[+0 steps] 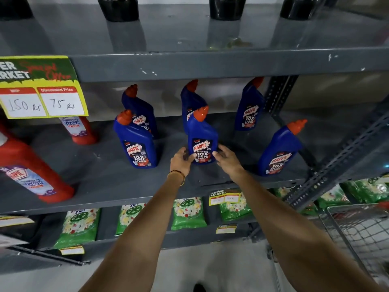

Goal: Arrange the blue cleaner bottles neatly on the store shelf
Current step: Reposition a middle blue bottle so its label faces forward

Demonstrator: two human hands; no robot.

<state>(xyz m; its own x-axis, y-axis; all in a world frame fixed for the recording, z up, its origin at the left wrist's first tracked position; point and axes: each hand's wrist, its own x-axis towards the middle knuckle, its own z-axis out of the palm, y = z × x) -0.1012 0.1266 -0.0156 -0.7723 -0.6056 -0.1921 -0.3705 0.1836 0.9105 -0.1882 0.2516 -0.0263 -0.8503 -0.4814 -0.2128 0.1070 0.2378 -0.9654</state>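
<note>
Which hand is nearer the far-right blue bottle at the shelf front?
Right. The right hand is on the middle front bottle, nearer the far-right blue bottle; the left hand is on that bottle's other side.

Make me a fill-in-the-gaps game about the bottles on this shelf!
1. The blue bottles on the shelf number ____.
2. Every blue bottle has a cap coloured ____.
3. The left hand and right hand are on either side of the ____ front bottle.
4. The packets on the shelf below are coloured ____.

Missing words: six; orange; middle; green
</note>
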